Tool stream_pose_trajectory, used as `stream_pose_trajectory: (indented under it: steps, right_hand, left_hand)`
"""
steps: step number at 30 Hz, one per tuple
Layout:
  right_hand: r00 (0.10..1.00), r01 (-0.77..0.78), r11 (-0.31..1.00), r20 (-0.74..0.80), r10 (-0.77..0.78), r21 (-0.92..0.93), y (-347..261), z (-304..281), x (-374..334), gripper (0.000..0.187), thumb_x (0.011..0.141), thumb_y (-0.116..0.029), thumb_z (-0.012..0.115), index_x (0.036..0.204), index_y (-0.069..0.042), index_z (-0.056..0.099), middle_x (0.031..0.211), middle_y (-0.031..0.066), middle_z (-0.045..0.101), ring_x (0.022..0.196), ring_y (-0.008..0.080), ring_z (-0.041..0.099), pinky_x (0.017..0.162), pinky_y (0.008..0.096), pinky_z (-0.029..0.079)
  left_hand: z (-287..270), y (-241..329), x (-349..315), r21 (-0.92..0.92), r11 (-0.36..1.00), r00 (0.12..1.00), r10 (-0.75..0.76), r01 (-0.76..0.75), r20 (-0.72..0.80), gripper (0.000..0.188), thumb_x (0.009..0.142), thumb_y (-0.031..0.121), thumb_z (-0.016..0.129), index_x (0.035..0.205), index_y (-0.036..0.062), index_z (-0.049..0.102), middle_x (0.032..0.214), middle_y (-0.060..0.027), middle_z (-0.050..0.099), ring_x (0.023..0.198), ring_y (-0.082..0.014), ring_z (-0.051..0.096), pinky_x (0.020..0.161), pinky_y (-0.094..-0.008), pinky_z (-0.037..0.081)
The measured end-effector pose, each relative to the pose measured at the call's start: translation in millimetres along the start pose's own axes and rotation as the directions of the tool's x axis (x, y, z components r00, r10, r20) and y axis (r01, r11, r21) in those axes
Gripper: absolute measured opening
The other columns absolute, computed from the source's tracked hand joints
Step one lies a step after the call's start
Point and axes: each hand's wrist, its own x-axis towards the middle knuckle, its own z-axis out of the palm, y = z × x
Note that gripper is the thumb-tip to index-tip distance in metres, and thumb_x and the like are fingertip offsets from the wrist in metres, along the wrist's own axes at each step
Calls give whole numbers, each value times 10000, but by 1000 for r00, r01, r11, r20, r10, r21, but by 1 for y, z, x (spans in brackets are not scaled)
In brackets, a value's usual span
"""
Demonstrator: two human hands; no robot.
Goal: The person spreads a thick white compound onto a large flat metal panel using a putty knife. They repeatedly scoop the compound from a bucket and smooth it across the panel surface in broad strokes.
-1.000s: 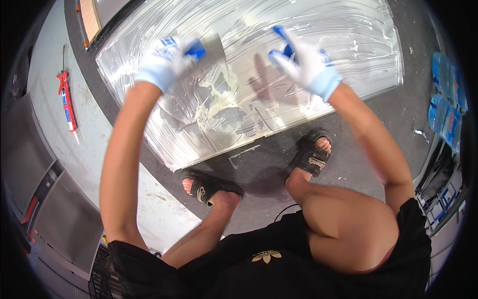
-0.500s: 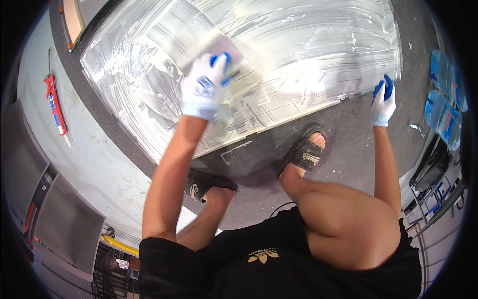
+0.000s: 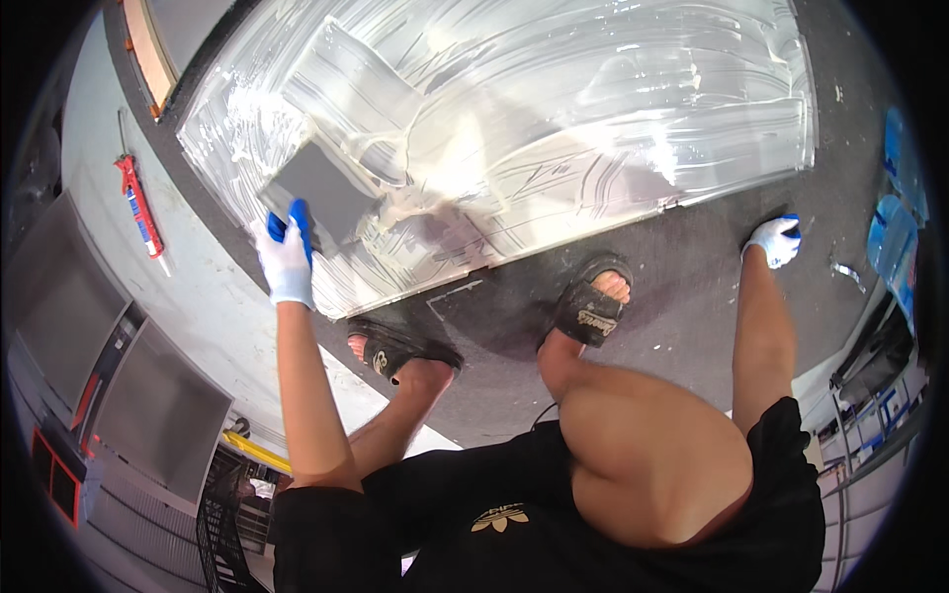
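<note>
A flat, rectangular grey spreader (image 3: 324,191) is gripped along its lower left edge by my left hand (image 3: 288,255), which wears a white glove with blue fingertips. The blade lies against a large panel (image 3: 554,109) smeared with wet whitish paste in curved streaks, near the panel's lower left corner. Part of the blade's grip is hidden by my fingers. Off the panel's right end, low over the dark floor, my right hand (image 3: 774,243) is closed in the same kind of glove, with its fingers curled and nothing visible in them.
On the pale floor at the left lies a red caulking gun (image 3: 141,208). Blue clear bottles (image 3: 895,242) lie at the far right, with a scrap of film (image 3: 847,276) nearby. My sandalled feet (image 3: 593,306) stand close to the panel's near edge.
My left hand has swept the spreader left and toward me, from the panel's upper middle to its lower left. My right hand has dropped slightly nearer, its fingers now curled.
</note>
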Motion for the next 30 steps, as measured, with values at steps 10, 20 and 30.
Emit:
stream_pose_trajectory:
  steps: [10,20,30]
  right_hand:
    - [993,116,993,-17,-117,-33,12,9,-7,590,990,-552,573,1267,-33,616,1279,228,619,1185,424,605,987,577,499]
    - [992,126,991,-20,-126,46,0,-4,-14,544,980,-496,628,1297,-53,628,1343,213,610,1309,402,531,1070,547,440]
    - [996,68,997,64,-70,27,-6,-10,-14,610,974,-473,629,1376,-19,557,1421,204,535,1352,380,476,1144,517,370]
  left_hand:
    - [109,-7,-67,81,969,953,-243,232,180,210,966,138,738,899,-17,612,748,-73,656,546,-143,606,478,-325,533]
    - [324,214,-66,184,959,875,107,-217,472,372,881,322,815,756,-10,702,620,-91,667,531,-177,601,550,-363,491]
    - [408,341,-84,-63,908,778,388,-413,494,336,947,320,758,845,2,722,652,-21,636,547,-117,622,491,-279,475]
